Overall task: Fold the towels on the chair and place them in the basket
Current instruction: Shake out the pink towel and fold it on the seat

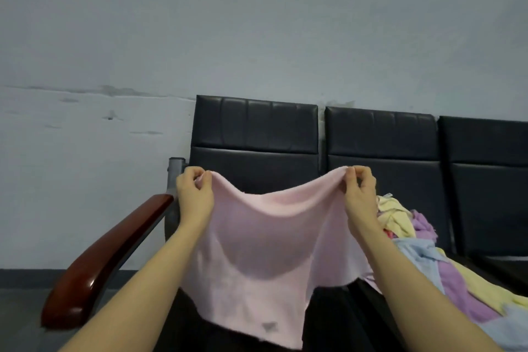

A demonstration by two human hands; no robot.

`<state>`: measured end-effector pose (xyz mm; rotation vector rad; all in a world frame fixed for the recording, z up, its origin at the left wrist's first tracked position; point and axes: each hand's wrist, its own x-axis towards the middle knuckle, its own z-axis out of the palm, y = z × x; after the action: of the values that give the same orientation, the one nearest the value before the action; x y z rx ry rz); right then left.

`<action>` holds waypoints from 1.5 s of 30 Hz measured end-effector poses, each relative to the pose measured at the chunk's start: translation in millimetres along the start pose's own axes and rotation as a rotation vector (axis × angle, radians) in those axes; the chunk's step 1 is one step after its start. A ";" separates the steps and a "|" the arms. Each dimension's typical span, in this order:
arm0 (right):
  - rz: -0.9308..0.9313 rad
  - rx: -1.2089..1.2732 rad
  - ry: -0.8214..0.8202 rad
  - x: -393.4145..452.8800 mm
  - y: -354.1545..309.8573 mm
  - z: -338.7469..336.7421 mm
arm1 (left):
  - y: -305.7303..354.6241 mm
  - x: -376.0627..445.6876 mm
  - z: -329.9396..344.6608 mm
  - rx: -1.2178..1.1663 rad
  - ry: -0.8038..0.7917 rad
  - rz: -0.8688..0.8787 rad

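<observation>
**Pink towel held up by two corners over the chair seat**

Both arms reach forward from the near edge. Left hand [194, 194] pinches the top left corner of a pink towel [257, 251] between thumb and curled fingers. Right hand [360, 194] pinches the top right corner the same way, fingertips bunched on the cloth.

The towel hangs between the two hands, raised in front of the chair backs. Its top edge sags in a shallow curve in the middle. The lower part drapes down toward the near side over the dark seat; the bottom edge is uneven, lower at centre. A small dark mark shows near the bottom hem. The cloth is thin enough that a darker shape shows through its middle.

Behind it: a row of dark padded chairs [380, 151] against a pale wall [257, 23], three backrests in view. A glossy reddish-brown armrest [108, 251] runs along the left end on a grey metal post.

On the seat to the right, just beside the right forearm, lies a heap of loose towels [445, 274]: yellow, purple, light blue, with a bit of red showing.
</observation>
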<state>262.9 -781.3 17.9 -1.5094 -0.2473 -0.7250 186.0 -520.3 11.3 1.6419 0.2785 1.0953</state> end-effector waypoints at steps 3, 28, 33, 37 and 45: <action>-0.041 0.093 0.025 13.5 -15.8 7.0 | 23.6 4.5 3.3 -0.052 0.032 0.043; 0.194 -0.745 -0.383 -131.3 146.8 -17.5 | -149.6 -105.9 -15.3 0.980 -0.631 0.119; 0.199 -0.807 -0.612 -112.5 187.3 -3.6 | -170.2 -87.4 28.1 1.067 -0.876 0.184; 0.141 -0.977 -0.854 -105.7 212.6 7.6 | -190.0 -79.9 58.8 1.073 -1.039 0.217; 0.064 -0.996 -1.084 -122.3 217.1 6.0 | -204.9 -89.1 37.2 1.115 -1.154 0.200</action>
<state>294.3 -762.6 -228.6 -2.7617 -0.7021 0.1788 235.2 -525.0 -209.7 3.0380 -0.0951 -0.1468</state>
